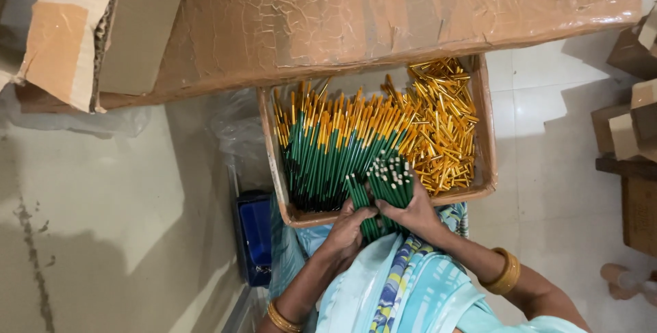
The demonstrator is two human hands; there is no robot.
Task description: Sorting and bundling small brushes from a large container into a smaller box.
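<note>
Fingers of both hands were curled shut round one bundle of thin green sticks with pale cut ends. My right hand wrapped it from the right side, thumb across the front; my left hand gripped the lower part of the same bundle, knuckles toward the camera. Bundle stood nearly upright, tips up, held over the near edge of a shallow brown cardboard tray that sat approx. on my lap.

Inside the tray, left & centre, lay a dense fan of green sticks with gold-coloured metal caps, caps pointing away from me. Right part of the tray held a loose heap of short gold metal tubes, touching the capped sticks.

Gold bangles on both wrists; light blue patterned cloth below the hands. A big taped cardboard box overhung the tray's far side. Blue plastic crate stood just left of my lap on the pale tiled floor.
</note>
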